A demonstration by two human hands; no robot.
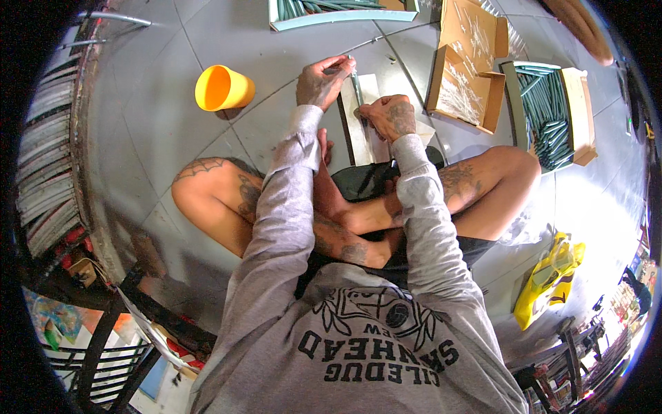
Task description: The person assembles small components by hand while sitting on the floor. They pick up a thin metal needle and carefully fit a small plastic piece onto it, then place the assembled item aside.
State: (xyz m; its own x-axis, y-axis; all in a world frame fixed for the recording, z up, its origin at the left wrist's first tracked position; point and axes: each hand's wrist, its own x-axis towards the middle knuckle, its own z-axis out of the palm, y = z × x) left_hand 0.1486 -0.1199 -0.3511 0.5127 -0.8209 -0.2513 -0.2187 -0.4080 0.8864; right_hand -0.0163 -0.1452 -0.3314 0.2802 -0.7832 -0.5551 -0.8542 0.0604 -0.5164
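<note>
A slim dark green pen-like stick (356, 90) slants between my two hands. My left hand (322, 83) pinches its upper end, where a pale tip shows at the fingertips. Closed round its lower end are the fingers of my right hand (390, 116). Beneath them a long pale flat strip (356, 138) lies on the floor in front of my crossed legs. Next to my right hand stands an open brown cardboard box (492, 103) with thin whitish sticks (460, 86) in it.
On the grey tiled floor (155, 96), a yellow cup (238, 88) lies on the left. Light-coloured boxes of green sticks stand far ahead (345, 19) and at the right (514, 110). A yellow bag (552, 279) lies at lower right. Metal slats (48, 152) line the left side.
</note>
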